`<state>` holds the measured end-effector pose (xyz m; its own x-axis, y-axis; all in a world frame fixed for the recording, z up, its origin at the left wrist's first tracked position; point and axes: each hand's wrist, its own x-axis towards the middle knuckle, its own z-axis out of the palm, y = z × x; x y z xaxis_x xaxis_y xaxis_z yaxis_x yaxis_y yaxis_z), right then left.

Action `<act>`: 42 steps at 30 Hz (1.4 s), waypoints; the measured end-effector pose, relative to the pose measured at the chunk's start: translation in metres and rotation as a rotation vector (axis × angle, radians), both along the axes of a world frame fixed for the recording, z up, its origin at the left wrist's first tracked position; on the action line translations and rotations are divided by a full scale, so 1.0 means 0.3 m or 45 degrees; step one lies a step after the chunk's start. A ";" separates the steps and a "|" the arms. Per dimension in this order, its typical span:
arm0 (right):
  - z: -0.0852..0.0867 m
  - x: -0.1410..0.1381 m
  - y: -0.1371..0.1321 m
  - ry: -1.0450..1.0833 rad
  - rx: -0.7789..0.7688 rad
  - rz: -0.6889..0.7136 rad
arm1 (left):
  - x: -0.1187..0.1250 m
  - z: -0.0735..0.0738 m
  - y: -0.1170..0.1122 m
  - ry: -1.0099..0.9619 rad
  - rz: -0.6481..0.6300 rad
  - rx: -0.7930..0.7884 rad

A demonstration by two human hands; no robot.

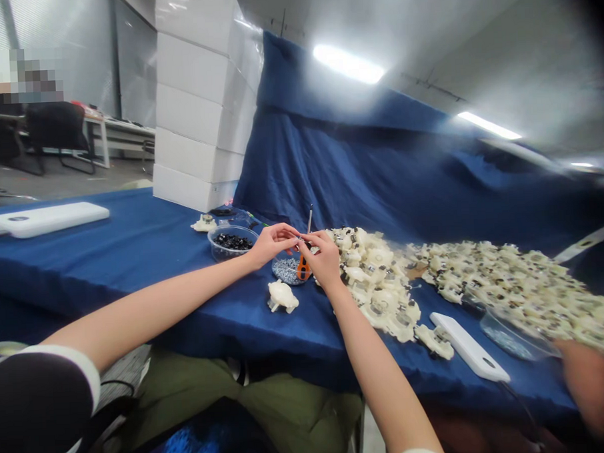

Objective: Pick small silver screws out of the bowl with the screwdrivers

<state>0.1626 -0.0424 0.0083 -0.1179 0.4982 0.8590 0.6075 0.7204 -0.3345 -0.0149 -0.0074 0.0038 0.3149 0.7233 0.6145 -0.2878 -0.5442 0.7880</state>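
My left hand (pixel 275 242) and my right hand (pixel 324 255) meet fingertip to fingertip above a clear bowl of small silvery pieces (pixel 286 271). Both are closed in a pinch, and whatever tiny part lies between the fingertips is too small to name. A screwdriver with an orange and black handle (pixel 303 267) runs through my right hand's grip, shaft pointing up and handle down by the bowl. Just below, one cream plastic part (pixel 282 296) sits alone on the blue cloth. Left of the hands stands a clear bowl of small black pieces (pixel 233 242).
A heap of cream parts (pixel 377 276) lies to the right, with a larger spread (pixel 515 284) beyond. White devices rest at left (pixel 51 219) and right (pixel 470 346). White boxes (pixel 191 104) are stacked behind. At far right, another person's blurred hand (pixel 592 384) shows.
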 end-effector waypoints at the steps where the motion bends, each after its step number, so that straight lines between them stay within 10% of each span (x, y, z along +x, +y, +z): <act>1: 0.000 0.000 0.000 0.001 0.001 0.000 | 0.000 0.000 -0.001 -0.001 0.003 -0.002; 42: -0.014 0.011 0.015 -0.054 0.094 -0.005 | -0.001 -0.003 -0.003 -0.040 0.032 -0.049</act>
<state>0.1660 -0.0378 0.0039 -0.1532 0.4344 0.8876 0.6230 0.7397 -0.2545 -0.0151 -0.0082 0.0030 0.2773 0.7542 0.5953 -0.2995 -0.5208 0.7994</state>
